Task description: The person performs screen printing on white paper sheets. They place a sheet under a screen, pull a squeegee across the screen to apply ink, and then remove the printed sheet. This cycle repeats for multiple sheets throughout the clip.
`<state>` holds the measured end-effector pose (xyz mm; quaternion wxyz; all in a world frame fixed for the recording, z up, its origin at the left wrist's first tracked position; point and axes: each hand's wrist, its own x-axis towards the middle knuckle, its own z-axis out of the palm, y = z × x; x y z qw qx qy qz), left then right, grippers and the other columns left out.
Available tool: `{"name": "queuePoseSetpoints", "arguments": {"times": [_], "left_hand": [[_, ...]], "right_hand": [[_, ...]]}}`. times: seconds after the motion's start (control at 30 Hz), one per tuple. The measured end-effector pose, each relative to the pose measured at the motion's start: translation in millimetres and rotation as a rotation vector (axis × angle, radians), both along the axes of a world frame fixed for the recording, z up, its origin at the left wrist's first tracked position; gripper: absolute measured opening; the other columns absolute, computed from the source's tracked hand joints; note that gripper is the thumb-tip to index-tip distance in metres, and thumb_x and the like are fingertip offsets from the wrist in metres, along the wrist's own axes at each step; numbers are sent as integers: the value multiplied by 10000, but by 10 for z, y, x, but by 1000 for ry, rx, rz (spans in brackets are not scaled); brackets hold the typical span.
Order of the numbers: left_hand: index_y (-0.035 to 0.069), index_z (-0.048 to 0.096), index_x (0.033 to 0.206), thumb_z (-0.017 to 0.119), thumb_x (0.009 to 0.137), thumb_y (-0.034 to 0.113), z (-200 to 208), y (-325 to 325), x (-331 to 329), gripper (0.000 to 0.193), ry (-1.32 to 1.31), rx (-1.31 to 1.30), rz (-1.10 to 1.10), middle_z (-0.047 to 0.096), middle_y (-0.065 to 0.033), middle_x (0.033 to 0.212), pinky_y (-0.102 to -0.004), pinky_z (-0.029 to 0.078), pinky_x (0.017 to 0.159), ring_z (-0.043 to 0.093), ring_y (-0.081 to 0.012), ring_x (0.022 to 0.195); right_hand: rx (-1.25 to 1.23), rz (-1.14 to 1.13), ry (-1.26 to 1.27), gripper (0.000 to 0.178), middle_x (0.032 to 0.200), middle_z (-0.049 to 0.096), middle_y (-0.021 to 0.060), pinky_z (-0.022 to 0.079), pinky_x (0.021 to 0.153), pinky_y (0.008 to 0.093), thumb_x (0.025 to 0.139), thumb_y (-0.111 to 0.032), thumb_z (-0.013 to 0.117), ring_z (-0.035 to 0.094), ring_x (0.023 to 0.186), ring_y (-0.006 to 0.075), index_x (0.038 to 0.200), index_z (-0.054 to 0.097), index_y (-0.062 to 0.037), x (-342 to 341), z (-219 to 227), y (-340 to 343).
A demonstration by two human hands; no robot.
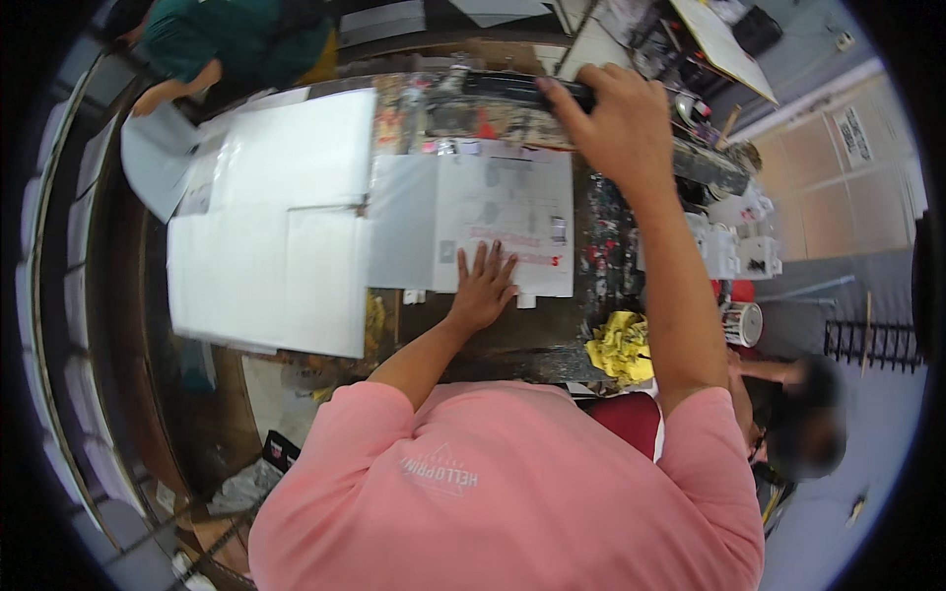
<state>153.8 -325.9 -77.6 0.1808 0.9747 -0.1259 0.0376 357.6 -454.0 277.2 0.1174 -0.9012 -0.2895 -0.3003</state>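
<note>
My left hand (481, 292) lies flat with its fingers spread on the lower part of a white sheet (503, 202) that carries faint grey and red print. A greyish translucent sheet (402, 225) lies along the left side of that sheet. Above and to the right, my right hand (623, 123) is closed around the right end of a long black bar (517, 89). This bar lies across the far side of the paint-stained work table (606, 222), beyond the printed sheet. The underside of my right hand's grip is hidden.
A pile of large white sheets (281, 177) covers the table's left side. Beyond it, a person in green (232, 39) holds a pale sheet (153, 158). Crumpled yellow material (621, 350) sits at the near right corner. White containers (724, 248), a bucket (741, 323) and another person (803, 419) are rightward.
</note>
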Motion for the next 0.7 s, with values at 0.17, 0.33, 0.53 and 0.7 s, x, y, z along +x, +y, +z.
{"name": "queuePoseSetpoints", "arguments": {"times": [0.17, 0.33, 0.53, 0.7], "left_hand": [[55, 190, 1722, 555, 1100, 506, 1034, 96, -6, 851, 67, -970, 129, 274, -247, 1748, -593, 230, 1295, 248, -425, 1625], [-32, 194, 1654, 512, 1012, 760, 1735, 405, -357, 1068, 323, -2258, 319, 413, -252, 1638, -517, 335, 1284, 420, -358, 1537], [-86, 402, 1513, 369, 943, 932, 701, 569, -615, 1167, 771, -2103, 746, 595, -271, 1455, -467, 433, 1211, 578, -361, 1397], [-55, 413, 1541, 324, 898, 987, 480, 557, -417, 1228, 904, -1904, 964, 651, -255, 1357, -453, 516, 1114, 656, -347, 1262]], "right_hand": [[-34, 15, 65, 574, 952, 720, 124, 427, 824, 476, 961, -600, 676, 672, 956, 322, 1146, 745, -61, -193, -248, -88], [-259, 53, 366, 567, 1203, 649, 160, 448, 902, 502, 938, -435, 727, 602, 1142, 352, 1372, 607, -92, -850, -1111, -337], [-283, 132, 641, 472, 1265, 668, 97, 446, 974, 516, 824, -122, 764, 600, 1208, 322, 1288, 674, -122, -1261, -2258, -537], [-284, 118, 653, 455, 1260, 675, 66, 419, 1020, 523, 852, -115, 728, 609, 1216, 287, 1303, 671, -131, -1488, -2726, -528]]}}
